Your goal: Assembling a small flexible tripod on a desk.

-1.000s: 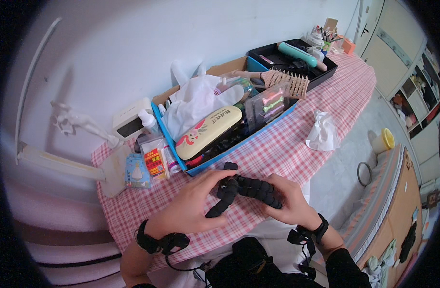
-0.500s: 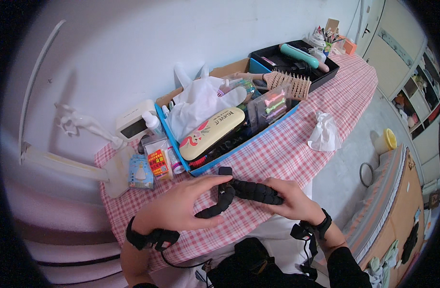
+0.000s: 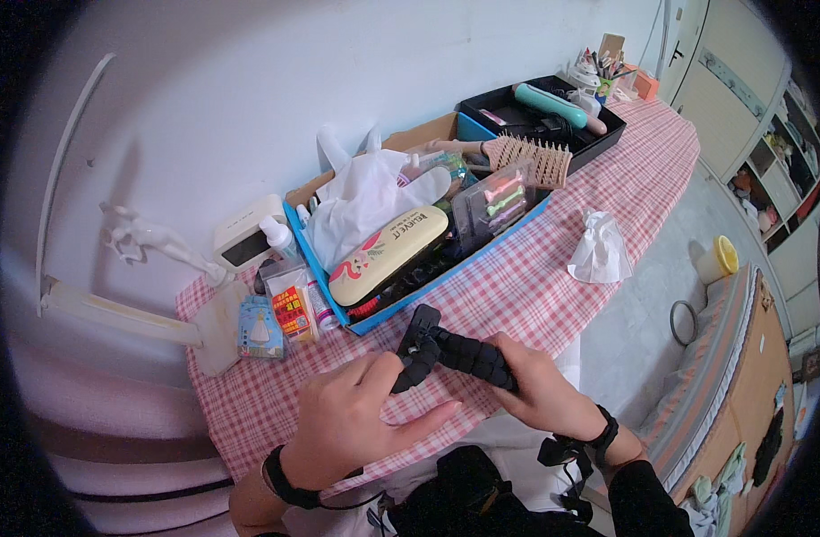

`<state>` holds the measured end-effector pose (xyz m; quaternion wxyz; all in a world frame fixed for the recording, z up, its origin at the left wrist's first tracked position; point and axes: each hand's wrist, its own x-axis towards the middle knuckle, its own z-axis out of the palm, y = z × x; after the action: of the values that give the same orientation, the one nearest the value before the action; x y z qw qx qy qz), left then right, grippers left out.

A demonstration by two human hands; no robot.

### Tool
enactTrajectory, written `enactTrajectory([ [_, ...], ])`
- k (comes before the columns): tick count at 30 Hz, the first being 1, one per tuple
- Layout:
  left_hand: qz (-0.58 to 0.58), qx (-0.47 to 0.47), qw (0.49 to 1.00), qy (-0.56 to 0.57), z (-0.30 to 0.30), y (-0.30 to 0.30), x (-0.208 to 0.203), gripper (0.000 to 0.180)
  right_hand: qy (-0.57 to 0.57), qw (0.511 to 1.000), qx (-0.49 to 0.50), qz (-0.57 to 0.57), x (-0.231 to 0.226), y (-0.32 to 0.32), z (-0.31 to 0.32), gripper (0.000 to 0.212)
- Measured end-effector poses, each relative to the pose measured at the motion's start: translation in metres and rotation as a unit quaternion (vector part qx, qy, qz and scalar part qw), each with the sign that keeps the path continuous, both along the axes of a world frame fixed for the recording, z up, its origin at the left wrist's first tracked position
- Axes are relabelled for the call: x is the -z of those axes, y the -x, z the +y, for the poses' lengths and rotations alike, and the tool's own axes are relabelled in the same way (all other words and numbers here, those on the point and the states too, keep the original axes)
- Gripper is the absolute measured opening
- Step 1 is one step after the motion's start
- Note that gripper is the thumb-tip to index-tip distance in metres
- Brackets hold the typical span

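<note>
Above the pink checked cloth I hold a black, bumpy, segmented band (image 3: 471,357) with a flat dark end piece at its upper left; its exact kind is unclear. My left hand (image 3: 352,409) grips the band's left limb with curled fingers, its thumb stretched out below. My right hand (image 3: 540,385) pinches the right limb between thumb and fingers. Just beyond the hands stands a blue-edged cardboard box (image 3: 441,285). In it lie a cream oblong case (image 3: 390,255), a white plastic bag (image 3: 361,201), a wooden hairbrush (image 3: 531,159) and a pack of coloured clips (image 3: 502,199).
Left of the box are a white clock (image 3: 247,234), a pump bottle (image 3: 277,234), small packets (image 3: 262,327) and a white lamp base (image 3: 217,336). A crumpled tissue (image 3: 600,251) lies at the right. Farther back, a black tray (image 3: 598,143) holds a turquoise hair tool (image 3: 550,105).
My left hand has moved lower and curled its fingers round the band's left limb. The flat end piece has tilted and shows more. My right hand keeps its hold.
</note>
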<state>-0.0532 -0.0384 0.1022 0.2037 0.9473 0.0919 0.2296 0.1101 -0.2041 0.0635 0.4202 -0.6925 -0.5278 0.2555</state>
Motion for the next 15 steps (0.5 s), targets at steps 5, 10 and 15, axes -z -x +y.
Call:
enactTrajectory([
  [5, -0.048, 0.017, 0.996, -0.068, 0.014, 0.001, 0.004, 0.042, 0.062, 0.993, -0.068, 0.076, -0.006, -0.003, 0.000, 0.031],
  [10, -0.089, 0.053, 0.994, -0.031, 0.013, -0.005, 0.005, 0.044, 0.051, 0.969, -0.159, 0.181, 0.005, -0.012, -0.005, 0.028],
  [15, -0.065, 0.125, 0.985, 0.095, 0.016, -0.005, 0.004, 0.039, 0.023, 0.936, -0.214, 0.278, 0.009, -0.012, -0.003, 0.028],
])
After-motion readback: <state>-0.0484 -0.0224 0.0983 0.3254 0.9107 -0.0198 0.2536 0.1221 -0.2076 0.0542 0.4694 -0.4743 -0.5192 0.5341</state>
